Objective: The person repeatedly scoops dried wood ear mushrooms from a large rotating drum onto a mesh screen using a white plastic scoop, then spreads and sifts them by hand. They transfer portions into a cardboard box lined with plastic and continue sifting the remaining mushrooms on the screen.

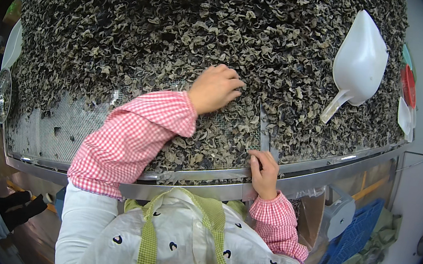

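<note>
Dried wood ear fungus (161, 29) lies in a thick layer over a wire mesh tray (67, 129) with a metal frame. My left hand (217, 88) reaches over the middle of the layer, its fingers bent and touching the pieces; whether it grips any cannot be told. My right hand (264, 173) rests at the near metal edge beside a metal divider strip (264, 129), fingers loosely curled over some pieces; what they hold, if anything, is unclear. Both sleeves are covered in red and white checked cloth. A white plastic scoop (363, 60) lies on the fungus at the right.
A perforated metal bowl (2, 95) sits at the left rim. Red (409, 86) and white plastic scoops (404, 115) stand at the right rim. Below the table's right side is a blue plastic pallet (352, 234). At the lower left, a person's dark-clothed legs (21, 205) show.
</note>
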{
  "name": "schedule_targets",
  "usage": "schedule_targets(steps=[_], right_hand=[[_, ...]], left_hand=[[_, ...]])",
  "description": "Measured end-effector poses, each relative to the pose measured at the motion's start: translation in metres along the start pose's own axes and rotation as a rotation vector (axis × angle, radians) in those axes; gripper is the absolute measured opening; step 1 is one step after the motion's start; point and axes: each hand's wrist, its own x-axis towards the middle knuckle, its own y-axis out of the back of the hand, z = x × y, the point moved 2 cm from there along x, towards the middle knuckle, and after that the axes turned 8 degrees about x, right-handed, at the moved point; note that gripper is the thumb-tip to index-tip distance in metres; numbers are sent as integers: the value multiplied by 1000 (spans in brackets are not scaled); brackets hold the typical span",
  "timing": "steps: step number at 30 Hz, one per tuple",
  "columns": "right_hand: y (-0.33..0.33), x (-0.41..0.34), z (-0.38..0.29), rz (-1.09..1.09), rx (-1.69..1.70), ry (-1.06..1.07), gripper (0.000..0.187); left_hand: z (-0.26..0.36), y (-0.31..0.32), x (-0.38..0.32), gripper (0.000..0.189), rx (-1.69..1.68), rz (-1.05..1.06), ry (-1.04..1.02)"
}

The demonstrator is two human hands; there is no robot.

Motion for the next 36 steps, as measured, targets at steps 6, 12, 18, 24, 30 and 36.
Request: schedule_targets(steps=[6, 12, 18, 24, 30, 36], right_hand=[[1, 0, 0, -4, 12, 27, 11], [3, 2, -2, -21, -8, 31, 10], [3, 3, -3, -18, 9, 33, 11], [4, 1, -2, -23, -2, 20, 11], [3, 2, -4, -28, 9, 26, 9], [2, 2, -2, -19, -4, 43, 9]], left_hand=[[20, -27, 25, 21, 57, 161, 99], [20, -40, 26, 16, 2, 290, 94], [14, -35, 18, 9, -71, 299, 51], [6, 9, 1, 7, -172, 257, 42], [-28, 126, 5, 2, -47, 488, -61], [-100, 268, 34, 8, 117, 755, -23]])
